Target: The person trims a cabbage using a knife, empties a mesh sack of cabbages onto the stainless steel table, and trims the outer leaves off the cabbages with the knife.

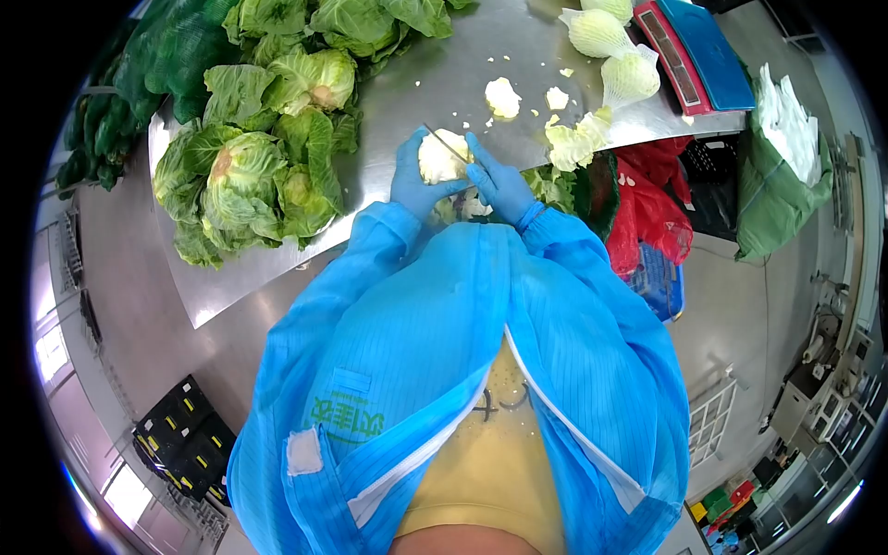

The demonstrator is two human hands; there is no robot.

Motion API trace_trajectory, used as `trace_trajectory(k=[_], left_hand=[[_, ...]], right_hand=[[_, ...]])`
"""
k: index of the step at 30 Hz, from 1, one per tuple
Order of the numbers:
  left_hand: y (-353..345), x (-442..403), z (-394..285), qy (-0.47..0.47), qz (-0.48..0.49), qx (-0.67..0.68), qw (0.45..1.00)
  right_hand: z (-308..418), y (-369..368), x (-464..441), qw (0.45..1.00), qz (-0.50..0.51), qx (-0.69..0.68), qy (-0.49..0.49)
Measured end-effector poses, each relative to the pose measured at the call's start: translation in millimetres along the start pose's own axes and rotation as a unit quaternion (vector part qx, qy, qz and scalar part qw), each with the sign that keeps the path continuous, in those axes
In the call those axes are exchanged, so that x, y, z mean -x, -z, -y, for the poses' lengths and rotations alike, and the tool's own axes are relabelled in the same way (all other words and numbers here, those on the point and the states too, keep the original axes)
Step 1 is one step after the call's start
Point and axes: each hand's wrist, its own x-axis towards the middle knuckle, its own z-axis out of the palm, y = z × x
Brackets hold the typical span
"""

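Note:
My left hand (414,178), in a blue glove, is wrapped round the left and lower side of a white cauliflower head (442,157) at the table's near edge. My right hand (500,182), gloved too, is closed on a knife whose thin blade (446,144) lies across the cauliflower's top; the handle is hidden in the fingers. Beyond them on the metal table (407,102) lie a white cauliflower piece (502,97), a smaller piece (556,98) and small crumbs. Pale leaf scraps (575,141) are to the right of my right hand.
Leafy green heads (245,180) pile up at the left, with green net bags (176,55) behind. At the right are net-wrapped pale heads (631,76), a red and blue device (694,55), red bags (647,199), a blue crate (659,282) and a green sack (782,199).

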Motion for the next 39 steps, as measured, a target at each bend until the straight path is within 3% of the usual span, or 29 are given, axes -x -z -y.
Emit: trace_trajectory(k=[5,11,16,20,23,25,29,31,34,35,37,39], left_hand=[[1,-3,-3,-0.002,0.033,-0.009,0.999],[2,-1,-5,-0.028,0.042,-0.042,0.998],[0,-4,-7,-0.021,0.046,-0.067,0.996],[-3,-2,-15,-0.017,0.053,-0.087,0.995],[-3,-2,-16,-0.016,0.053,-0.086,0.995],[-1,-2,-12,-0.016,0.052,-0.082,0.995],[0,1,-7,-0.024,0.043,-0.061,0.997],[0,0,-7,-0.024,0.044,-0.063,0.997],[-1,-1,-7,-0.031,0.041,-0.075,0.996],[-2,-2,-6,-0.024,0.042,-0.069,0.996],[-2,-1,-6,-0.019,0.047,-0.062,0.997],[-2,0,-7,-0.028,0.052,-0.053,0.997]], right_hand=[[-12,1,0,1.0,-0.008,0.01,0.021],[-29,-8,-1,0.988,-0.073,0.007,0.138],[-21,-6,1,0.999,-0.042,0.005,0.023],[-18,-7,6,0.996,-0.08,0.003,0.049],[-12,-6,10,0.998,-0.068,-0.002,0.012],[-4,-10,11,0.989,-0.076,-0.119,-0.033],[-14,-22,8,0.98,-0.106,-0.166,0.003],[-3,-17,14,0.961,-0.055,-0.262,-0.075],[-1,-13,10,0.958,-0.073,-0.27,-0.066],[-5,-14,4,0.958,-0.074,-0.27,-0.065],[-16,-18,-12,0.968,-0.204,-0.122,0.08],[-5,-1,-21,0.98,-0.176,-0.044,0.086]])
